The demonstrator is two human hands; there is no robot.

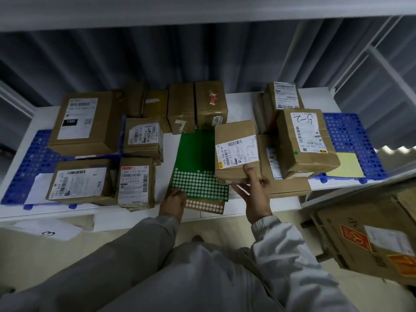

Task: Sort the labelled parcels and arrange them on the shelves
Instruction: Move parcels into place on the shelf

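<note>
- White shelf (243, 211) already carries about a dozen labelled cardboard parcels; judged well into the sorting.
- Left group: large "15H" box (81, 122) at the back, three smaller labelled boxes in front and beside it, sitting partly on a blue perforated mat (29, 167).
- Back row: four taped brown boxes (180, 106) standing side by side.
- Right group: stacked parcels, top one marked "5-2" (306, 140).
- Right hand (254, 194) grips parcel marked "2-1" (236, 152), thumb on top, fingers under the near edge; it is touching the right stack, not yet clearly set down.
- Left hand (174, 201) rests on the green sticker sheet (198, 167) in the middle gap; whether it pinches it, cannot tell.
- Left to do: seat "2-1"; a large carton (369, 242) lower right is still off the shelf.
</note>
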